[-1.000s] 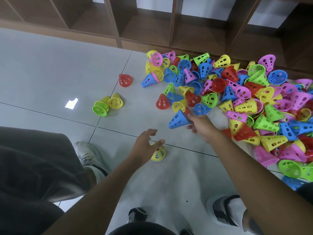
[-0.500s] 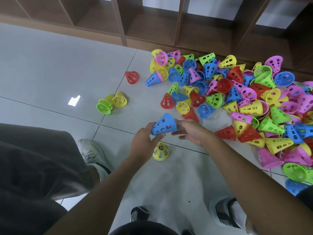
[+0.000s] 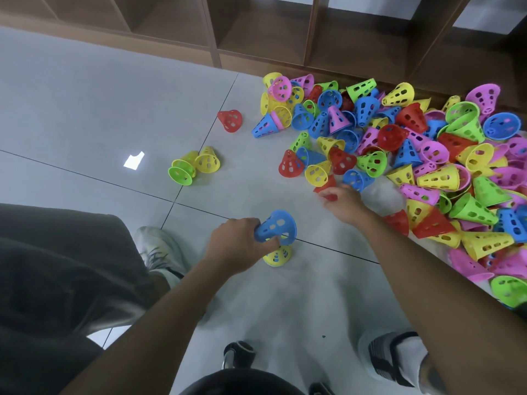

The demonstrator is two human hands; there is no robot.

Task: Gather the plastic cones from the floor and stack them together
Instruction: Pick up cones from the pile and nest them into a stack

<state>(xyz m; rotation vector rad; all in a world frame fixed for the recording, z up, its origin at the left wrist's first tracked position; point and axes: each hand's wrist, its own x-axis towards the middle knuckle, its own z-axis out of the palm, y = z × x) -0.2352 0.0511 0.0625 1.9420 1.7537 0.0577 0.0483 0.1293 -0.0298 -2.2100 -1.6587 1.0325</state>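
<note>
Only one view here, the head cam looking down. The left hand (image 3: pixel 236 246) grips a blue perforated plastic cone (image 3: pixel 276 227) by its narrow end, fingers curled round it, wide rim pointing away to the right. It sits right above a yellow perforated plastic cone (image 3: pixel 277 256) standing on the grey tiled floor (image 3: pixel 85 109), so I'd say the stacking step is on: blue goes over yellow, and it needs tipping upright first so the rim drops down square.

The right hand (image 3: pixel 343 202) is at the near edge of the big heap of mixed coloured plastic cones (image 3: pixel 427 155), fingers curling onto a red perforated plastic cone (image 3: pixel 328 191). Whether it's actually pinched or just touched, can't tell. Probably the next one for the stack.

A few strays lie well apart on the left: a lone red cone (image 3: pixel 230 120) and a green and yellow pair (image 3: pixel 194 166). Loads left to gather.
</note>
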